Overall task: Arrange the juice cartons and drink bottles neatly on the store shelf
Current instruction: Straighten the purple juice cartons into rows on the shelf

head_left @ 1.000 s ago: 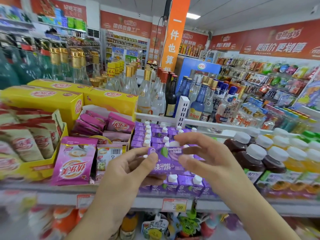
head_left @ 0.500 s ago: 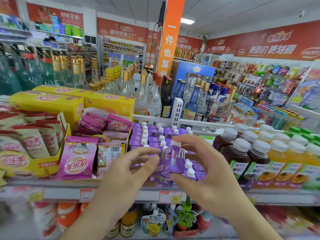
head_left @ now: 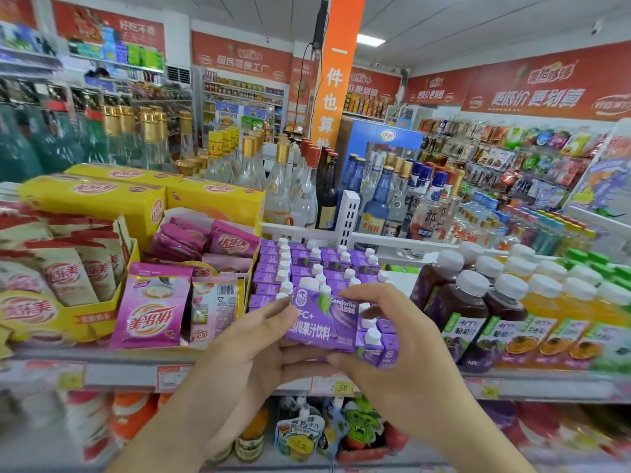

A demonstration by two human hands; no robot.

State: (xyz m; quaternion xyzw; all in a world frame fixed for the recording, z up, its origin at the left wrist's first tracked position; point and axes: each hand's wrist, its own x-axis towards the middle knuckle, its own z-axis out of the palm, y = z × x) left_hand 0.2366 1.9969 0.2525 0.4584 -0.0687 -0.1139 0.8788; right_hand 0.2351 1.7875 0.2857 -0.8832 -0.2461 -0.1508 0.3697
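Both hands hold one purple juice carton (head_left: 321,314) in front of the store shelf (head_left: 218,373), its printed face turned toward the camera and its white cap at the upper left. Left hand (head_left: 246,349) grips the carton's left side, thumb tip on the upper left corner and fingers curled underneath. Right hand (head_left: 399,339) pinches the right side, with the fingers arched over the top right edge and the thumb at the bottom right corner. Directly behind the held carton, rows of matching purple cartons (head_left: 307,264) with white caps stand packed together on the shelf. To their right stand dark grape juice bottles (head_left: 457,302) with white caps, then orange juice bottles (head_left: 543,312) beside those. To the left of the cartons sit pink drink sachets (head_left: 153,308) in a yellow display tray, and further left a box of red and beige sachets (head_left: 68,274). Yellow boxes (head_left: 99,199) lie behind them. Clear and blue glass liquor bottles (head_left: 375,199) fill the shelf beyond. A yellow price tag (head_left: 341,387) hangs on the shelf edge below the hands.
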